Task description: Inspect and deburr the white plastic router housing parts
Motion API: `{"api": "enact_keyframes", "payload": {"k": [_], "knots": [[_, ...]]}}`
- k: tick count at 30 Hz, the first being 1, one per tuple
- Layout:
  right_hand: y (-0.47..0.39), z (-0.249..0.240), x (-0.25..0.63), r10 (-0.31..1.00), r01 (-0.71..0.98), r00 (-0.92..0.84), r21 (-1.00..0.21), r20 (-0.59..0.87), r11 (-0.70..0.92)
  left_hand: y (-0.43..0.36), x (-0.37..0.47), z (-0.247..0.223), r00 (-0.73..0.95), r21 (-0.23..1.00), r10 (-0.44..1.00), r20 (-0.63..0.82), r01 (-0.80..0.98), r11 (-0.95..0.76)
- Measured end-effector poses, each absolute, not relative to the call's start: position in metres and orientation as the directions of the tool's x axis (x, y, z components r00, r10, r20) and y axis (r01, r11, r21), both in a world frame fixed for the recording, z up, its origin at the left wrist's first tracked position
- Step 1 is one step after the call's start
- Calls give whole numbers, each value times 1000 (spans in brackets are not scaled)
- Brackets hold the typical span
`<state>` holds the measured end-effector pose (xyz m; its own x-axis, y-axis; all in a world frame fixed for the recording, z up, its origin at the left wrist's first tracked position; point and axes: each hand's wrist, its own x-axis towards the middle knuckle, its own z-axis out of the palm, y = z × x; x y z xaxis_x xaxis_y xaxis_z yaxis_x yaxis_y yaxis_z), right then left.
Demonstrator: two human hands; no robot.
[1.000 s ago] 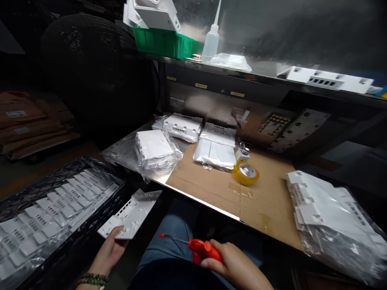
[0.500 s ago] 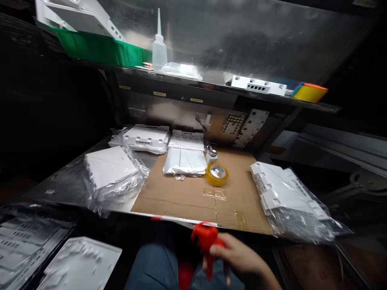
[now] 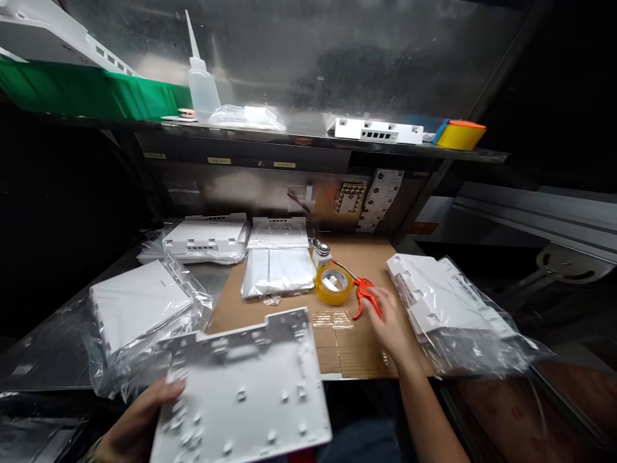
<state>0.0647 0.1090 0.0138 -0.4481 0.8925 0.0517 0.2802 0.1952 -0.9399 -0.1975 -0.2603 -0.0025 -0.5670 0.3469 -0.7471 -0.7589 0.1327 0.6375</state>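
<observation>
My left hand (image 3: 139, 418) grips the left edge of a white plastic housing panel (image 3: 250, 392), thumb on top. The panel is tilted with its inner side, studded with small posts, towards me. My right hand (image 3: 388, 321) has its fingers at the handle of a red air blow gun (image 3: 365, 297) over the cardboard. The gun's thin metal nozzle points away and to the left, just beside a roll of yellowish tape (image 3: 333, 285). Behind the tape stands a small white bottle with a metal cap (image 3: 321, 254).
Bagged white housings (image 3: 139, 305) lie at left, with others (image 3: 448, 299) at right. A wrapped white stack (image 3: 278, 270) rests on the cardboard (image 3: 289, 315). The shelf above carries a green bin (image 3: 96, 93), a squeeze bottle (image 3: 203, 90) and another housing (image 3: 378, 130).
My right hand has moved up and forward with the blow gun, from above my lap to over the cardboard. My left hand has come into view with the white panel. The view has shifted right.
</observation>
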Motion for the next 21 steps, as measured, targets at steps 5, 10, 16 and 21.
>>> {"api": "enact_keyframes", "payload": {"k": [5, 10, 16, 21], "knots": [[45, 1, 93, 511, -43, -833, -896, -211, -442, -144, -189, 32, -400, 755, 703, -589, -583, 301], [52, -16, 122, 627, -199, -655, -705, -421, -681, -76, -181, 30, -409, 931, 840, -356, -228, 283], [67, -11, 144, 818, -411, -431, -724, -381, -554, -45, -208, -4, -653, 972, 756, 41, 201, 121], [65, -2, 150, 867, -442, -377, -760, -326, -478, -40, -231, -21, -658, 928, 736, 158, 353, 116]]}}
